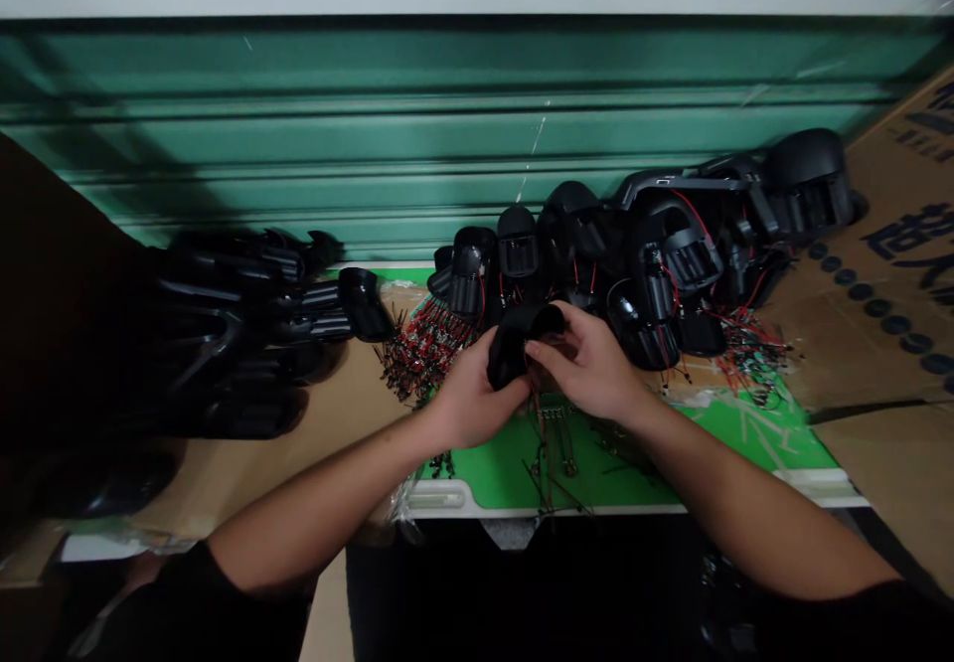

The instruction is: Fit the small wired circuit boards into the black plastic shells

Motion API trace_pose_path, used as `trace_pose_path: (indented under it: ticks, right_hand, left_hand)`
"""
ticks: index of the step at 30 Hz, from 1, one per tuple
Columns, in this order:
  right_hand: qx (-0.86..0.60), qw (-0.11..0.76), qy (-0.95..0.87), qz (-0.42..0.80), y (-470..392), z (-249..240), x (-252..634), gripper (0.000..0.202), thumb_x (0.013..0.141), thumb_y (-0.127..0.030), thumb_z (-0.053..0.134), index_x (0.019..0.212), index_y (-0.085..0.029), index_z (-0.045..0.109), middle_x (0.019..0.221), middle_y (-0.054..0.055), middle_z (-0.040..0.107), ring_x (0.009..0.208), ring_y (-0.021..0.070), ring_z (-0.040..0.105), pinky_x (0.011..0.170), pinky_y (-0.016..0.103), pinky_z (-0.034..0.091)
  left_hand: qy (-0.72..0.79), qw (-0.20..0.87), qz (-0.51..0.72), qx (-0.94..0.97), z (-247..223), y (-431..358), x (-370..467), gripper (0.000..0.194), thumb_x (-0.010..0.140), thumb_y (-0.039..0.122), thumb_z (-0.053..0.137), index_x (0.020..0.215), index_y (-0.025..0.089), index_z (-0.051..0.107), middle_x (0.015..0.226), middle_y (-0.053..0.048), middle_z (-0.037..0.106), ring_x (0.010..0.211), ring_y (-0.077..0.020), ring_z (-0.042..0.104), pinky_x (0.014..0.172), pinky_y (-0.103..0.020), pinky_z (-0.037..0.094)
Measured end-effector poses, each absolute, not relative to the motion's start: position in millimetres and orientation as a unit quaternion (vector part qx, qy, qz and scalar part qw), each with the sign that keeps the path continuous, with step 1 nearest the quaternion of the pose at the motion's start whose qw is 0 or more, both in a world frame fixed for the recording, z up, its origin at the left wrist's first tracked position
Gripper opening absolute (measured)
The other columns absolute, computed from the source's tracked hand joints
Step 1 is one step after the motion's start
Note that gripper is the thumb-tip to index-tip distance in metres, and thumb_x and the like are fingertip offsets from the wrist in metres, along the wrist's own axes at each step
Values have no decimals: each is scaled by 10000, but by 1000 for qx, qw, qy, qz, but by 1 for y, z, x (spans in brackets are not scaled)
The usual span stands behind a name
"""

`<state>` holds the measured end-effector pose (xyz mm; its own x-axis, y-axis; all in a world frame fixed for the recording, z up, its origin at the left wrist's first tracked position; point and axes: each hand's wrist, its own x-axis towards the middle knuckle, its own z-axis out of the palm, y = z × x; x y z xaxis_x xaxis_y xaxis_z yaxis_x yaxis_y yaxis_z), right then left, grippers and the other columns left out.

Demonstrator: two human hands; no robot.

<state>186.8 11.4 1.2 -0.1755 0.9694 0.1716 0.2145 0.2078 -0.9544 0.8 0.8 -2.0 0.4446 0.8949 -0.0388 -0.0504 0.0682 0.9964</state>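
A curved black plastic housing (508, 349) is held up between both hands over the green board (492, 468). My left hand (473, 399) grips its left and lower side, fingers wrapped behind it. My right hand (592, 364) holds the right edge, with the thumb at the opening. Thin wires (548, 463) hang below the housing onto the board; whether they are joined to it is unclear. Just left of the hands lies a heap of red and black wires (428, 349) with small metal ends.
Black housings (573, 225) with red wires are piled behind and right of the hands. More black parts (224, 334) lie on cardboard at the left. A printed cardboard box (894, 235) stands at the right, and a green ribbed wall (335, 135) rises behind.
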Motion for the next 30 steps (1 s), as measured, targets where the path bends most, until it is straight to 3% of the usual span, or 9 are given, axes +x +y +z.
trace_pose_path:
  ticks: [5,11,19,30]
  right_hand:
    - [-486,431,-616,445,12,4,188,354,920,-339,747,1219,-231,590,920,40,724,738,190,696,618,311,568]
    - [-459,374,-700,400,6,24,196,102,960,-289,708,904,-211,672,781,4,652,666,137,585,559,266,459]
    - [-399,364,-760,362,6,20,198,76,958,-197,699,997,-214,763,925,31,685,738,133,636,610,266,502]
    - [-384,355,-784,335,7,19,197,75,970,-197,696,929,-198,759,845,16,699,688,122,612,608,269,468]
  left_hand:
    - [374,668,386,514,4,5,3,411,787,210,742,1149,194,549,809,17,659,604,-160,644,602,-315,556]
    - [399,621,434,517,10,11,-3,321,758,229,764,1011,181,572,776,38,621,603,-122,585,583,-261,503]
    - [408,595,453,523,13,13,-3,265,709,197,735,932,178,593,742,45,606,627,-115,550,602,-243,458]
    - [394,619,454,506,11,15,-6,257,703,182,775,891,169,601,705,45,637,588,-114,598,586,-239,490]
